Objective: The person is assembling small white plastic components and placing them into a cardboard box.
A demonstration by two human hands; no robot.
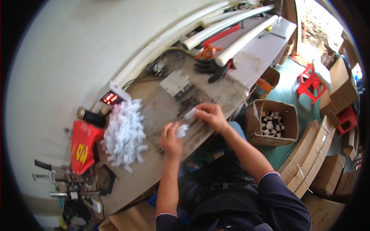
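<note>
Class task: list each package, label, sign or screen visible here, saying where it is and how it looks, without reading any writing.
Small display: by the wall, white box, dark screen, red digits.
Red bag: bench's left end, yellow print.
Open carton: floor at right, brown, holding small white pieces.
Flat cartons: stacked on floor, brown.

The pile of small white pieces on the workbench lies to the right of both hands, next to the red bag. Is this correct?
Not quite. In the head view the pile of small white pieces lies to the left of both hands, not the right. It is indeed on the workbench, next to the red bag. The left hand and right hand each hold a small white piece.
</note>
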